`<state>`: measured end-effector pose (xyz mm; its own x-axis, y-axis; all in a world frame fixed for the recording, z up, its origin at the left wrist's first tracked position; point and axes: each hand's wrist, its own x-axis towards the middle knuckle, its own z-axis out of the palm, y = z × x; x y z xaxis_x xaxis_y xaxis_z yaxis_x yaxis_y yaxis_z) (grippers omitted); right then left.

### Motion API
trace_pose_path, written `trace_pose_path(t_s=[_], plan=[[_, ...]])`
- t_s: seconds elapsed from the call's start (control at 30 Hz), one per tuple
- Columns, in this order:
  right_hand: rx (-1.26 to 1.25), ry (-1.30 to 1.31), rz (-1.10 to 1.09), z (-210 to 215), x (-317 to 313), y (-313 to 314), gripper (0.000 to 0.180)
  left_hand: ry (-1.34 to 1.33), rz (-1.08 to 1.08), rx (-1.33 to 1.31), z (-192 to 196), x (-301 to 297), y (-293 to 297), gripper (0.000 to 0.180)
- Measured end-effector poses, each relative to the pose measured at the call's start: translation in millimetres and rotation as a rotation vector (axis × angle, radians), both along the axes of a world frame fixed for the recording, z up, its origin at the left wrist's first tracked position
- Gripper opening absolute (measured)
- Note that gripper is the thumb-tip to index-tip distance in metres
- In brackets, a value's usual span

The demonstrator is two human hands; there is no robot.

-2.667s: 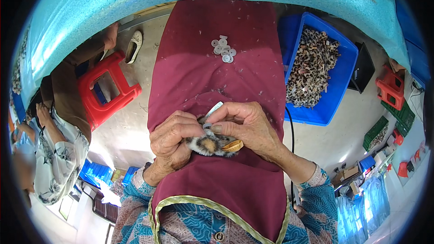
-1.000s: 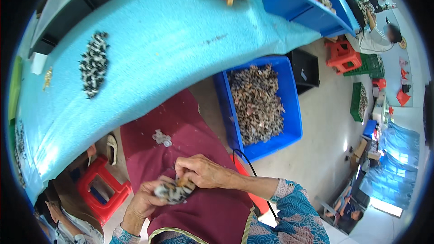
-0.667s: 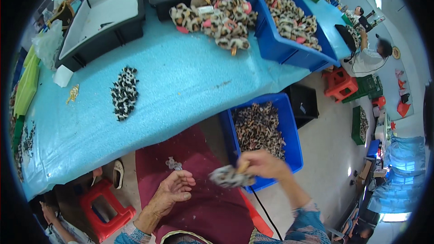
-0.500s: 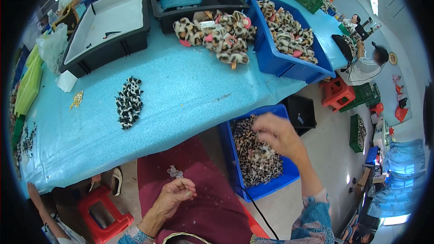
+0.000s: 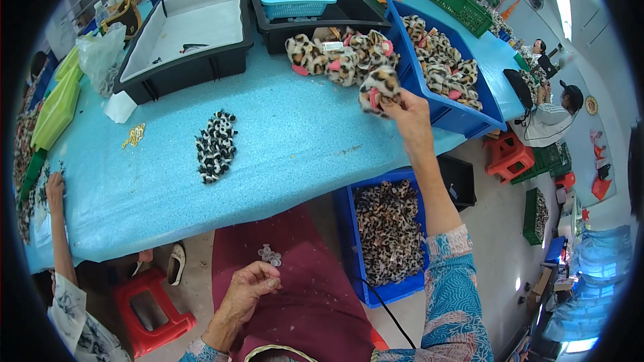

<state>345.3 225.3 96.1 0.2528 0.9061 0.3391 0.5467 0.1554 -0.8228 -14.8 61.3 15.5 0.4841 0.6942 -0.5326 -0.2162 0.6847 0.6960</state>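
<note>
My right hand (image 5: 409, 110) reaches up over the blue table (image 5: 295, 154) and is closed on a leopard-print plush piece (image 5: 380, 87) with a pink patch. The piece is at the edge of a pile of similar plush pieces (image 5: 332, 57). My left hand (image 5: 249, 288) rests on the maroon apron (image 5: 315, 308) over my lap, fingers loosely apart and holding nothing. A small cluster of pale round discs (image 5: 269, 255) lies on the apron just above it.
A blue bin (image 5: 349, 228) of leopard pieces stands on the floor by my right knee, and another blue bin (image 5: 429, 104) sits on the table. Black trays (image 5: 181, 70), a light-blue basket (image 5: 295, 3), a heap of black-and-white bits (image 5: 216, 145). Another person's arm (image 5: 59, 228) at left; red stool (image 5: 151, 315).
Both hands held the plush piece on my lap. My right hand then carried it over the floor bin and up to the table pile; my left hand stayed on the apron.
</note>
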Motion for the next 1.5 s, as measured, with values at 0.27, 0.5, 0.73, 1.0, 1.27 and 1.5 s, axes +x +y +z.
trace_pose_path(t_s=[0.27,0.5,0.73,1.0,1.27,1.5], plan=[[-0.227,1.059,0.525,-29,-88,-117,0.030,-0.016,0.193,0.355,27,20,22,0.007],[-0.584,0.980,0.644,-61,-151,-166,0.031,0.420,0.292,0.951,32,15,14,0.026],[-0.755,0.994,0.659,-63,-173,-180,0.036,0.204,-0.016,0.473,19,-4,4,0.027],[-0.829,1.060,0.569,-74,-177,-182,0.046,0.134,-0.045,0.351,6,-15,-7,0.025],[-0.902,0.710,0.572,-81,-177,-180,0.040,0.080,-0.127,-0.128,5,-6,-30,0.022],[-0.891,0.819,0.659,-90,-160,-197,0.041,0.054,0.158,-0.186,-8,-1,-41,0.026]])
